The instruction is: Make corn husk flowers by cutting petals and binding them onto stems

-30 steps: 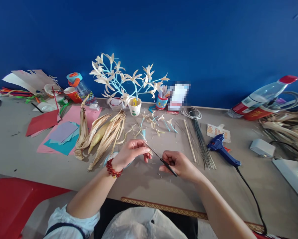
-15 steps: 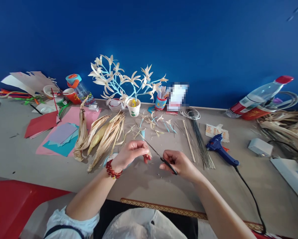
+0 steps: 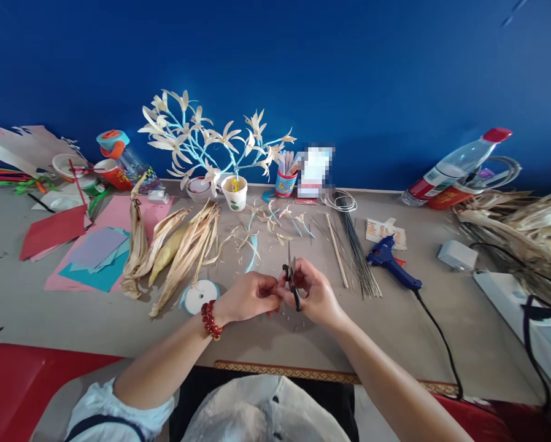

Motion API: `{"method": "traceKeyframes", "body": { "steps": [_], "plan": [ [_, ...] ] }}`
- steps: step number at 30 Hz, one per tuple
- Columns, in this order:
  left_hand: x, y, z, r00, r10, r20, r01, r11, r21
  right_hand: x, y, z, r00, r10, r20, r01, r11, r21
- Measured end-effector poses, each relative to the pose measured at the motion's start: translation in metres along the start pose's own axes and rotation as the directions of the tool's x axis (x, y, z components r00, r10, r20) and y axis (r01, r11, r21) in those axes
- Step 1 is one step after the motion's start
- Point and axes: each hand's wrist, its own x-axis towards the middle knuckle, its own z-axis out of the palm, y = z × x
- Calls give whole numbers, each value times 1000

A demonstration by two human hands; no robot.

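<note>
Scissors (image 3: 292, 281) are up off the surface (image 3: 266, 344), centre front, blades pointing straight up and away from the person, black loops low in the right hand (image 3: 316, 296). That right grip is clamped round the handles. The left hand (image 3: 250, 296) sits right alongside, fingertips touching the right hand at the scissors, its grip pinched together. Whatever is between those fingers is too small to make out. There's a red bead bracelet (image 3: 210, 319) on the left wrist.

Just left of that hand, a white tape roll (image 3: 200, 296) lies flat. Beyond it, a fan of dried corn husks (image 3: 183, 248) lies beside coloured paper sheets (image 3: 96, 255). Over to the right, a bundle of thin wires (image 3: 358, 255) and a blue glue gun (image 3: 392, 265), its cable trailing toward the near edge. At the back, a husk-flower tree (image 3: 197, 138) stands in a paper cup (image 3: 234, 194) against the blue wall (image 3: 395, 73).
</note>
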Motion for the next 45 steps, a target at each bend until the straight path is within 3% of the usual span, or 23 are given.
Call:
{"method": "traceKeyframes", "body": {
  "steps": [3, 6, 12, 19, 21, 25, 28, 32, 45],
  "plan": [
    [2, -1, 0, 1000, 17, 9, -18, 1000, 6, -1, 0, 0, 999, -31, -8, 30, 997, -77],
    [3, -1, -4, 995, 75, -60, -69, 993, 100, 0, 0, -3, 999, -24, -45, 21, 998, -67],
    [0, 3, -9, 952, 166, -258, -143, 984, 107, 5, 2, -7, 997, 40, -65, -34, 995, 93],
    [0, 2, 1, 912, 265, -312, -255, 964, 74, 6, -7, -1, 993, 95, -72, -66, 942, 330],
    [1, 2, -1, 899, 272, -345, -281, 959, 24, 6, -9, -3, 992, 121, -33, -103, 937, 334],
    [1, 2, -8, 864, 280, -418, -343, 935, -83, 5, -7, -7, 963, 176, 205, -222, 948, 229],
    [0, 2, -12, 832, 312, -459, -395, 914, -93, 5, -3, -8, 931, 171, 323, -232, 959, 163],
    [-2, 0, -14, 812, 314, -493, -408, 908, -93, 4, -4, -7, 908, 189, 373, -265, 950, 164],
    [-4, 3, -14, 823, 282, -494, -381, 918, -111, 3, 0, -6, 895, 236, 378, -318, 932, 173]
  ]
}}
